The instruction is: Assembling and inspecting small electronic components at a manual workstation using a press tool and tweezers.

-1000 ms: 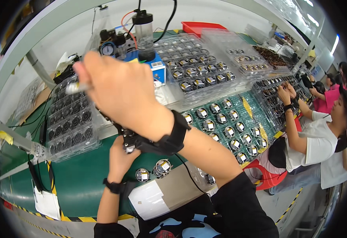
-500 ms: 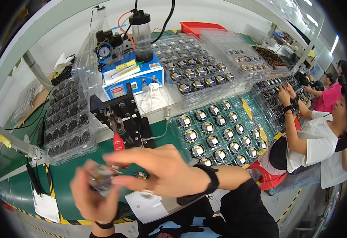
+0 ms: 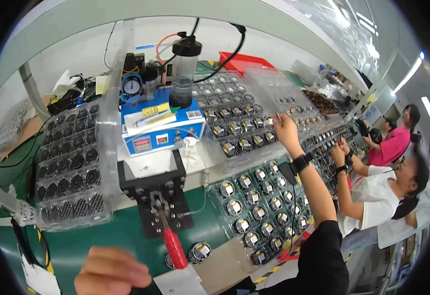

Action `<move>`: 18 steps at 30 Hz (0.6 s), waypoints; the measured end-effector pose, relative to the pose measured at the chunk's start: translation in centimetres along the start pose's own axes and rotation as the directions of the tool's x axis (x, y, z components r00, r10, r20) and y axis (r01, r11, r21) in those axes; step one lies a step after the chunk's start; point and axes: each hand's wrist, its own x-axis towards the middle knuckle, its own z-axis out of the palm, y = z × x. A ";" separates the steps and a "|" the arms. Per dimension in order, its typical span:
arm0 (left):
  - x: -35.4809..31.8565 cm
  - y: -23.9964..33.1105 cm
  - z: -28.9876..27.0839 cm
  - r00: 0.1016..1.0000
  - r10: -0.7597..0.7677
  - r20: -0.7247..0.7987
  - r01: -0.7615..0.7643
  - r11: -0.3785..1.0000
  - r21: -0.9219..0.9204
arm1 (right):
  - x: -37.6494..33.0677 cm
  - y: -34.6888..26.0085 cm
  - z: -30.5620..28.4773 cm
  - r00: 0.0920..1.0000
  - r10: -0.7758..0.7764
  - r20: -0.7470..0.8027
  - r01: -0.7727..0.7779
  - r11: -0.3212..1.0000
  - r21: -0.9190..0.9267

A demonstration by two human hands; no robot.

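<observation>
My left hand is at the lower left, slightly blurred, its fingers curled together; whatever they may hold is hidden. My right hand reaches far forward with finger and thumb pinched over the right side of a clear tray of round parts. What the pinch holds is too small to make out. A toggle clamp fixture with a red handle stands on the bench, between my left hand and the nearer parts tray. Beside the handle lies a round part with a light square face, with another partly hidden.
A blue control box stands behind the fixture. Clear trays of black round parts lie at left. Another parts tray sits below my right forearm. A co-worker in a white top works at right. A red bin is at the back.
My right hand has left my left hand and the clear part between them, reaching forward right over the far tray. My left hand has dropped lower. The view has shifted.
</observation>
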 end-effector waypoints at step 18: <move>2.8 0.6 -0.2 0.995 -0.084 -0.047 0.043 0.823 -0.566 | 1.6 -8.0 -1.0 0.911 -0.410 -0.039 0.407 0.910 -0.074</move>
